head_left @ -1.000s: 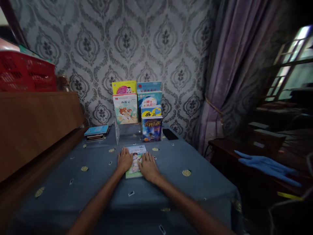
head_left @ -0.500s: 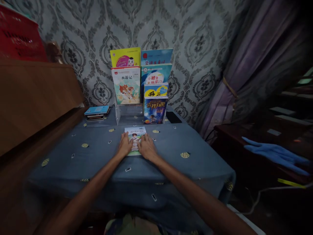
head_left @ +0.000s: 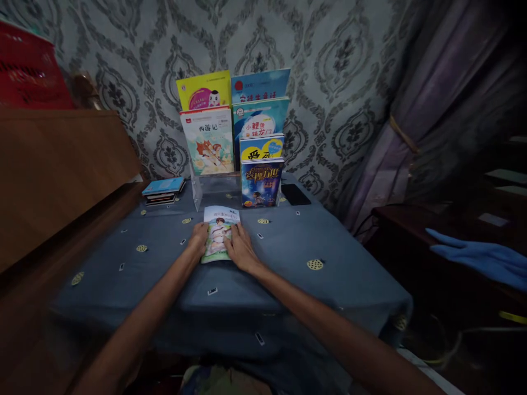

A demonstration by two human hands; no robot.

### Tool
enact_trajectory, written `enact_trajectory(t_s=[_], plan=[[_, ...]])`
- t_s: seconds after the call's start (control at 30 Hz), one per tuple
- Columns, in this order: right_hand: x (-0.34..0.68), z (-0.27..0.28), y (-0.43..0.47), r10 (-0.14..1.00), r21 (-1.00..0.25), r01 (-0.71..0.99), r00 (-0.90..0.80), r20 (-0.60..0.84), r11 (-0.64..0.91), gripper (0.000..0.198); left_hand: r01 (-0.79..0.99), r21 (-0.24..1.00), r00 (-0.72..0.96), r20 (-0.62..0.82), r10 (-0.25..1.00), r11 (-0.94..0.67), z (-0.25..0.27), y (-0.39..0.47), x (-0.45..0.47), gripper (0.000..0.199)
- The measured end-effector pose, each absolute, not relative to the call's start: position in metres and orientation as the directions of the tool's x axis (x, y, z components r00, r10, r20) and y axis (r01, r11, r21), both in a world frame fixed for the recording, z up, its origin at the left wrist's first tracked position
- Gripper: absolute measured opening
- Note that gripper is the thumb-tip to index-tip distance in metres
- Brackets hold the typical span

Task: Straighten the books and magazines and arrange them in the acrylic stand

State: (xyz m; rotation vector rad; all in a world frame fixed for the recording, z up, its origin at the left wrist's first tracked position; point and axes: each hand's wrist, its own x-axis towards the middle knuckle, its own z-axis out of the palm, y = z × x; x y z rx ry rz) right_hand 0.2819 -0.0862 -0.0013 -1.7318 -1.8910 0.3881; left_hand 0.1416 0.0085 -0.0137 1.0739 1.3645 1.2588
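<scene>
Since half a second ago, the left hand [head_left: 199, 237] has moved from the cover to the left edge of the small book [head_left: 214, 233], whose lower edge now bows. It grips that edge; the right hand [head_left: 240, 247] holds the opposite side, thumb over the cover. I cannot tell whether the book is clear of the cloth. It lies between the hands near the middle of the table, its illustrated cover facing up.

Beneath spreads a blue-grey tablecloth [head_left: 284, 285], printed with yellow spotted fruit and small labels, hanging over the near edge. Just beyond the book, a clear stand [head_left: 196, 192] carries upright books in two columns: a white-covered book [head_left: 209, 142] at left, a dark blue book [head_left: 261, 184] lowest at right. A flat black object [head_left: 295, 195] lies right of the stand, a book stack [head_left: 163, 189] to its left.

Farther left, a brown wooden cabinet [head_left: 61, 164] bears a red basket [head_left: 33, 71]. Grey patterned wallpaper [head_left: 255, 33] covers the wall behind; a tied purple curtain [head_left: 436, 88] hangs at right, above a dark side table [head_left: 395, 236] with a blue glove [head_left: 486, 255].
</scene>
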Motion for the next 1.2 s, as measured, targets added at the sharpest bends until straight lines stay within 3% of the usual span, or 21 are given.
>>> enact_trajectory(t_s=[0.27, 0.4, 0.57, 0.6, 0.67, 0.77, 0.83, 1.07, 1.2], plan=[[0.317, -0.005, -0.045, 0.977, -0.657, 0.735, -0.032, 0.21, 0.165, 0.063, 0.475, 0.873, 0.044, 0.101, 0.994, -0.11, 0.025, 0.023, 0.121, 0.03], [0.335, -0.005, -0.025, 0.973, -0.693, 0.694, -0.046, 0.228, 0.196, 0.054, 0.675, 0.701, 0.188, 0.14, 0.972, -0.231, 0.044, 0.033, 0.11, 0.039], [0.35, -0.013, -0.013, 0.956, -0.764, 0.589, -0.054, 0.288, 0.263, 0.046, 0.832, 0.453, 0.274, 0.162, 0.948, -0.318, 0.045, 0.024, 0.121, 0.033], [0.354, -0.016, -0.011, 0.955, -0.782, 0.562, -0.049, 0.293, 0.269, 0.046, 0.849, 0.396, 0.309, 0.164, 0.937, -0.349, 0.043, 0.017, 0.127, 0.032], [0.362, -0.02, -0.006, 0.956, -0.821, 0.503, -0.043, 0.291, 0.272, 0.046, 0.864, 0.159, 0.46, 0.137, 0.877, -0.478, 0.039, 0.002, 0.139, 0.037], [0.371, -0.025, -0.001, 0.96, -0.866, 0.421, -0.043, 0.277, 0.269, 0.046, 0.82, 0.013, 0.569, 0.088, 0.818, -0.572, 0.034, -0.021, 0.155, 0.051], [0.375, -0.026, 0.0, 0.961, -0.889, 0.369, -0.045, 0.272, 0.269, 0.045, 0.819, -0.017, 0.573, 0.058, 0.817, -0.573, 0.033, -0.029, 0.162, 0.055], [0.379, -0.022, -0.008, 0.96, -0.938, 0.203, -0.072, 0.271, 0.28, 0.038, 0.823, -0.107, 0.551, -0.088, 0.83, -0.558, 0.047, -0.029, 0.176, 0.038], [0.381, -0.02, -0.01, 0.965, -0.952, 0.16, -0.054, 0.256, 0.262, 0.039, 0.828, -0.075, 0.544, -0.133, 0.828, -0.556, 0.058, -0.027, 0.175, 0.031]])
